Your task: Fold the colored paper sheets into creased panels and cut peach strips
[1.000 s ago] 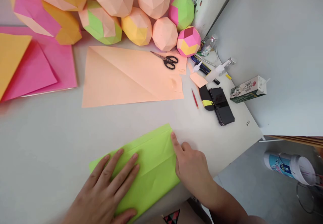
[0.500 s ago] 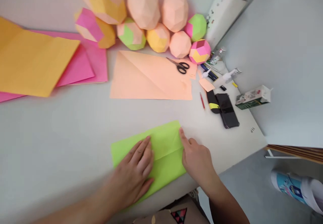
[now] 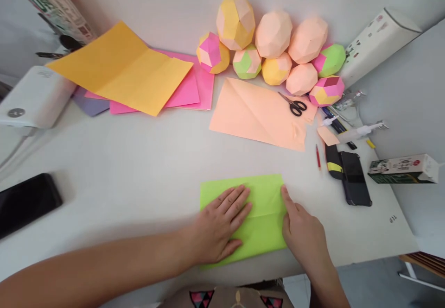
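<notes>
A folded sheet of light green paper [image 3: 266, 234] lies on the table in front of me, with a crease running across its middle. My left hand [image 3: 225, 220] rests flat on its left half, palm down, fingers stretched out and thumb apart. At the paper's right edge, near the upper corner, my right hand [image 3: 304, 227] touches it with an outstretched index finger. The other fingers of that hand are curled in, and nothing shows in its grasp.
Peach paper [image 3: 250, 113] lies beyond, with black-handled scissors [image 3: 295, 106] on it. Faceted paper balls [image 3: 273, 34] line the wall. Orange paper [image 3: 121, 72] tops pink sheets at left. Phones [image 3: 355, 178], a red pencil [image 3: 318, 157] and a carton [image 3: 403, 169] stand or lie around.
The view has swung left, bringing a second phone and a white device into sight. My right index finger stays at the paper's right edge; my left hand still lies flat on it.
</notes>
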{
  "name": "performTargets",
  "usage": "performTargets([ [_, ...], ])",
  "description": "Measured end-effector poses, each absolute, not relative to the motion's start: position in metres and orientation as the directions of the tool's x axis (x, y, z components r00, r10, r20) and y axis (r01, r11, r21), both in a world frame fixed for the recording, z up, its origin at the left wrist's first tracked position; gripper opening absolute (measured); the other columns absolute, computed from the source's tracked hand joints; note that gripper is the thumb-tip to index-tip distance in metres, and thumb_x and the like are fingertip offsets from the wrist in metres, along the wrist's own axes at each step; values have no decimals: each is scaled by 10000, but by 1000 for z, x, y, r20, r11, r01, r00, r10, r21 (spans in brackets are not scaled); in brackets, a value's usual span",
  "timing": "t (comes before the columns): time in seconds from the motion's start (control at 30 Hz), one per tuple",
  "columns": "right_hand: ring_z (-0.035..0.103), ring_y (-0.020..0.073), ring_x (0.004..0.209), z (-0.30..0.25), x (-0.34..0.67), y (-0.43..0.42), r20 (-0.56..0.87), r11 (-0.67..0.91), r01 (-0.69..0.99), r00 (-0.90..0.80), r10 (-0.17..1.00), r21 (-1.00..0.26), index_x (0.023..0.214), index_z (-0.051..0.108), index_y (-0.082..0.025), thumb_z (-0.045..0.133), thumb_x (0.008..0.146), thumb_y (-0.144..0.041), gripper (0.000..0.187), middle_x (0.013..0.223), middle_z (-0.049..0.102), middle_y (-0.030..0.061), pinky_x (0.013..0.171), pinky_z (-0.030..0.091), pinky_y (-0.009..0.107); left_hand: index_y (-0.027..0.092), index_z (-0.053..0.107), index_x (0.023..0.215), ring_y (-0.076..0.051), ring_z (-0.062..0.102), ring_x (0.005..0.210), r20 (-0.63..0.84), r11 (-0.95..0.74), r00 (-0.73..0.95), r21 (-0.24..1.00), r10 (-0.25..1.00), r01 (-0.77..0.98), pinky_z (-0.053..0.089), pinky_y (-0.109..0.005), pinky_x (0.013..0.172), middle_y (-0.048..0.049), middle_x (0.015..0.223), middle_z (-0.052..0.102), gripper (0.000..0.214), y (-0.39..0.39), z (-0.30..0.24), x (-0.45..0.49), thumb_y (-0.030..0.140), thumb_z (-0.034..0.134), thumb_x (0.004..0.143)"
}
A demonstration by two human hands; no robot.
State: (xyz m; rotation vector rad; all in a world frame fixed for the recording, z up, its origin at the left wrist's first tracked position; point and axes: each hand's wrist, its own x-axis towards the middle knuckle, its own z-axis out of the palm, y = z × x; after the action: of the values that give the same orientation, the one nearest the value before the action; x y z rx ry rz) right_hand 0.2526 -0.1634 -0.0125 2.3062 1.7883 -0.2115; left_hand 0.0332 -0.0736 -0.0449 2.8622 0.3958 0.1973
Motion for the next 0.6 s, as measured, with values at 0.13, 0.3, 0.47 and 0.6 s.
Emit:
performTargets([
  [0.13, 540, 146, 557, -6, 248, -161, -324, -269, 961, 277, 905, 71, 1445, 321, -194, 391, 830, -81, 629, 781, 614, 36, 483, 355, 249, 86, 381, 1387, -358, 189, 1398, 161, -932, 940, 262, 300, 252, 163, -457, 1114, -221, 1486, 285, 671, -76, -48, 33, 534, 418, 889],
  [0.3, 530, 143, 563, -2, 244, -158, -386, -300, 951, 304, 871, 71, 1461, 282, -197, 418, 826, -85, 660, 773, 602, 35, 489, 340, 247, 91, 411, 1375, -351, 192, 1399, 198, -931, 929, 256, 313, 259, 124, -449, 1137, -205, 1498, 271, 666, -79, -54, 33, 532, 444, 877],
  [0.47, 537, 152, 575, -9, 247, -164, -277, -368, 926, 333, 902, -87, 1418, 378, -159, 397, 844, -115, 576, 741, 606, 40, 515, 373, 257, 215, 373, 1414, -353, 194, 1401, 166, -933, 940, 258, 298, 250, 145, -461, 1131, -134, 1528, 237, 681, -79, -55, 32, 601, 437, 857],
  [0.6, 531, 148, 602, -17, 248, -186, -15, -394, 835, 421, 907, -384, 1349, 441, -92, 427, 907, -267, 476, 698, 577, 19, 567, 441, 273, 297, 355, 1423, -367, 172, 1404, 139, -935, 951, 270, 275, 230, 154, -486, 1127, -44, 1531, 262, 681, -77, -53, 32, 641, 430, 840],
])
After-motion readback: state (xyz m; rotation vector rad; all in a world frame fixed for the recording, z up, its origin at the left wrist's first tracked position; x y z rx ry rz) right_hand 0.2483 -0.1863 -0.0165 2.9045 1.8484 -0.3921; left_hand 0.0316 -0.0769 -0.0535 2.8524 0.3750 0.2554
